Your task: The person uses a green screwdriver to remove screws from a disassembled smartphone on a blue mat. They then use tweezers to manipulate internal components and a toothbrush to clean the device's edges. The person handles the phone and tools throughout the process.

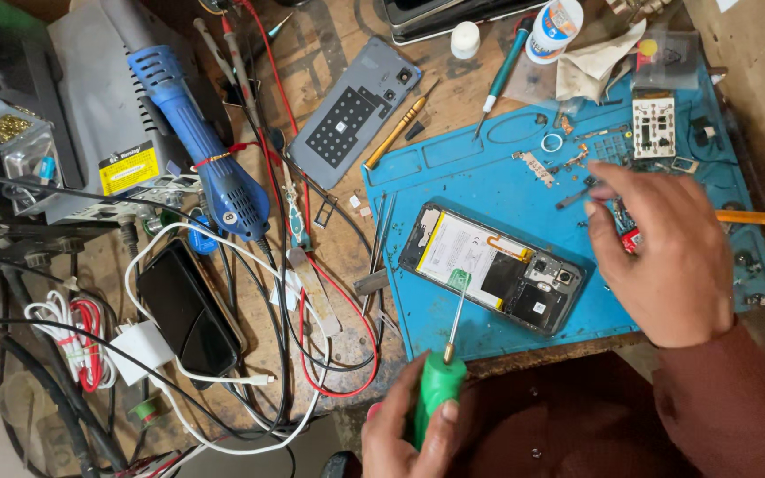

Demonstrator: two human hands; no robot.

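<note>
Screwdriver (440, 389), green handle, clenched in our left hand (409, 434), tip over opened phone (491, 268) on blue mat (453, 168). Right hand (661, 257) right of phone, fingers curled over small parts, grip contents unclear. Risk, we judge: tip slipping, gouging battery.

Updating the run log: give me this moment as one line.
left hand: holds green screwdriver | tip: at opened phone | right hand: over small parts | surface: blue mat

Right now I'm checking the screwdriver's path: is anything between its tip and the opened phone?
Nothing visible. The green screwdriver in the left hand reaches its tip over the opened phone on the blue mat. The right hand is off to the side.
</note>
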